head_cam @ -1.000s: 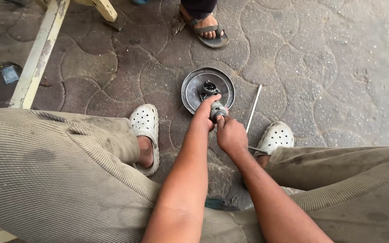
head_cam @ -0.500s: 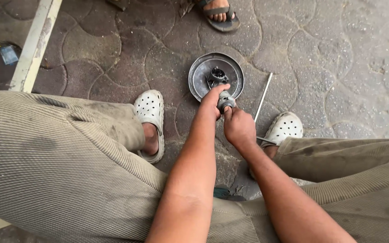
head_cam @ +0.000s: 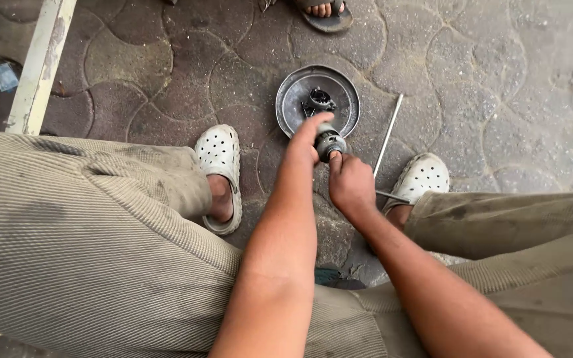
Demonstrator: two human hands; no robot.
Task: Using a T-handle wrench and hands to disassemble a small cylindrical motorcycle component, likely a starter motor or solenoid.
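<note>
The left hand [head_cam: 303, 147] covers most of the small metal part [head_cam: 330, 141], so its shape cannot be told. The right hand [head_cam: 349, 185] hides its lower side and part of a thin rod [head_cam: 388, 134]. The dish [head_cam: 293, 99] is partly behind the hands. A sandalled foot [head_cam: 326, 13] is cut off at the top edge. A white post [head_cam: 38, 66] runs out of frame.
</note>
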